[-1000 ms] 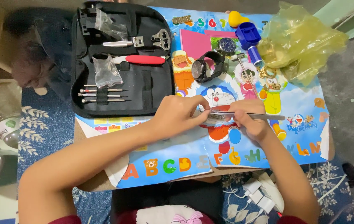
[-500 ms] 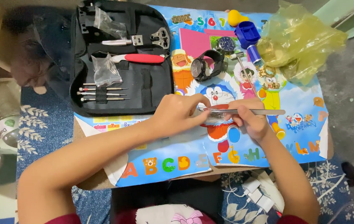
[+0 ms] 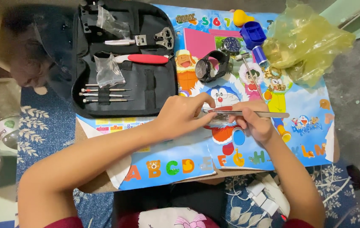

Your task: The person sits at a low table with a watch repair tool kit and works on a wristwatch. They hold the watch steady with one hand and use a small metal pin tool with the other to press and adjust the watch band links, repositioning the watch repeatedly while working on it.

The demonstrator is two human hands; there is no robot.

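Pinched in the right hand (image 3: 254, 124), steel tweezers (image 3: 247, 114) are best kept level, tips aimed at nine o'clock onto the small metal piece (image 3: 218, 122) steadied by the left hand (image 3: 184, 116).

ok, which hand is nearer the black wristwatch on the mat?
Left. The left hand lies just below the black wristwatch, slightly to its left in the image. The right hand, holding the metal tweezers, sits farther off, below and right.

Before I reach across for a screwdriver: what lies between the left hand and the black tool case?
In the head view, only a narrow strip of the cartoon alphabet mat separates the left hand from the black tool case; nothing else lies there.
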